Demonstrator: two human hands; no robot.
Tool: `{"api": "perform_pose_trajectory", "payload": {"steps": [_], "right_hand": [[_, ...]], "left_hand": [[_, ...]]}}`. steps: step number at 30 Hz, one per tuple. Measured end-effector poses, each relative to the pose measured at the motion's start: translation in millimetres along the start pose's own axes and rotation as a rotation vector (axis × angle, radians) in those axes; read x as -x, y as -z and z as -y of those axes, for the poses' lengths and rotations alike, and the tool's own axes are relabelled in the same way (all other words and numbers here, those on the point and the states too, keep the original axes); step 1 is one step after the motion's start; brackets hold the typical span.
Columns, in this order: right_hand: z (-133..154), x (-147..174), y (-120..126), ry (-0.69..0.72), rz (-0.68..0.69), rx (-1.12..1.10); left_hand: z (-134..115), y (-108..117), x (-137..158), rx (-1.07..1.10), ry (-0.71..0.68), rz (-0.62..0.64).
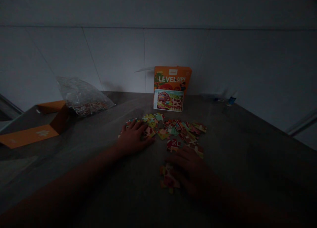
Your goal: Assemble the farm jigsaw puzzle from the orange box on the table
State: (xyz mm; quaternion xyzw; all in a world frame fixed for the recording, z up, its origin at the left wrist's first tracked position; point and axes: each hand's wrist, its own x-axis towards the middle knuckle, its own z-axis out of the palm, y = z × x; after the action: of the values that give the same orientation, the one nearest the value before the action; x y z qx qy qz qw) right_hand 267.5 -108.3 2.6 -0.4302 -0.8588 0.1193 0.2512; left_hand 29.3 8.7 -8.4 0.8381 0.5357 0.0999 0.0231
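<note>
Several jigsaw puzzle pieces lie in a loose pile at the middle of the table. My left hand rests on the pile's left part with its fingers spread. Closer to me, my right hand lies low over the table, fingers stretched forward. Beside its thumb is a pink and red puzzle piece, or a few joined ones; the hand partly covers it. A red barn piece sits just beyond the right fingertips. Behind the pile, a farm picture card leans on an orange puzzle box.
An open orange box part stands at the left. Next to it is a clear plastic bag with many small pieces inside. A small blue and white bottle is near the back right edge. The light is dim, and a white wall closes off the back.
</note>
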Motion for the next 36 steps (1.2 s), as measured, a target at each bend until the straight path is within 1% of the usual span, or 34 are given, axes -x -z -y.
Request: {"api": "perform_pose_trajectory", "payload": {"steps": [2, 3, 4, 5, 6, 8, 9, 10, 11, 14, 17, 20, 22, 24, 26, 30, 33, 36], "right_hand": [[0, 0, 0, -0.012, -0.004, 0.019], [0, 0, 0, -0.014, -0.001, 0.029], [1, 0, 0, -0.015, 0.001, 0.039], [1, 0, 0, -0.018, 0.002, 0.049], [0, 0, 0, -0.020, -0.003, 0.059], [-1, 1, 0, -0.010, -0.028, 0.074], [-3, 1, 1, -0.004, -0.042, 0.076], [-5, 2, 2, 0.003, -0.055, 0.074], [-8, 2, 4, 0.007, -0.065, 0.072], [-23, 4, 11, -0.032, -0.120, 0.101], [-40, 6, 16, -0.165, -0.196, 0.199], [-53, 8, 19, -0.314, -0.197, 0.311], [-55, 10, 19, -0.371, -0.177, 0.353], [-55, 10, 19, -0.389, -0.155, 0.356], [-52, 10, 20, -0.399, -0.145, 0.331], [-48, 8, 20, -0.414, -0.183, 0.257], [-44, 6, 19, -0.388, -0.222, 0.214], [-40, 4, 19, -0.414, -0.250, 0.185]], "left_hand": [[-3, 4, 3, 0.008, -0.023, -0.057], [-6, 7, 6, 0.023, -0.063, -0.097], [-10, 11, 9, 0.052, -0.130, -0.133], [-14, 15, 13, 0.099, -0.242, -0.155], [-19, 20, 17, 0.177, -0.399, -0.145], [-29, 27, 24, 0.337, -0.718, -0.041], [-33, 29, 28, 0.397, -0.826, 0.011], [-37, 31, 30, 0.434, -0.889, 0.061], [-40, 31, 32, 0.453, -0.912, 0.105], [-47, 27, 35, 0.447, -0.849, 0.193], [-49, 25, 37, 0.439, -0.777, 0.238], [-50, 24, 38, 0.433, -0.717, 0.244], [-50, 23, 39, 0.434, -0.688, 0.247], [-50, 23, 39, 0.437, -0.674, 0.251], [-49, 25, 39, 0.444, -0.693, 0.257], [-47, 29, 38, 0.495, -0.745, 0.265], [-45, 31, 36, 0.555, -0.700, 0.261], [-41, 28, 36, 0.605, -0.650, 0.268]]}}
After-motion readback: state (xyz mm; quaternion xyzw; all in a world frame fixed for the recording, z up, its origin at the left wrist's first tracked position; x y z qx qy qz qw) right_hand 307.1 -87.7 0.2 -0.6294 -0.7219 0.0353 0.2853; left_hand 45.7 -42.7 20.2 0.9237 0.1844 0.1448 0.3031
